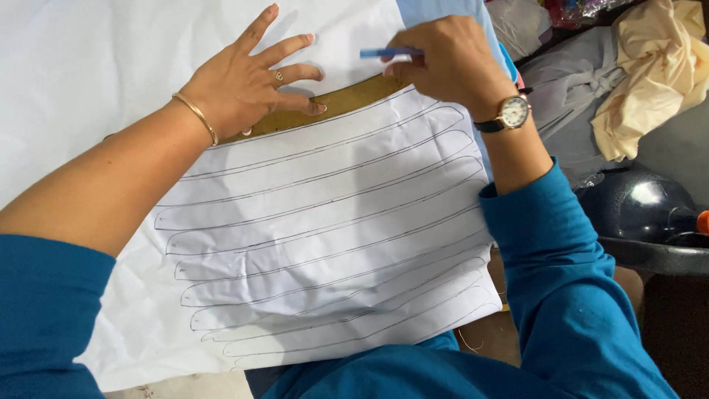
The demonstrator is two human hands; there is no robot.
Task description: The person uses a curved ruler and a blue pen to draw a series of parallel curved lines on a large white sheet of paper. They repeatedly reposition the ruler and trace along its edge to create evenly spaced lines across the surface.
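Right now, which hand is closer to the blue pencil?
The right hand: it holds the blue pencil at the white paper's top edge. The left hand lies apart, pressing the brown curved template.

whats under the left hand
The left hand presses a curved brown template flat on white paper with traced outlines. The template's middle is hidden beneath the palm.

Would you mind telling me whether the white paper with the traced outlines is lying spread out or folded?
Spread out: the white paper lies open, all its outlines showing, though slightly creased.
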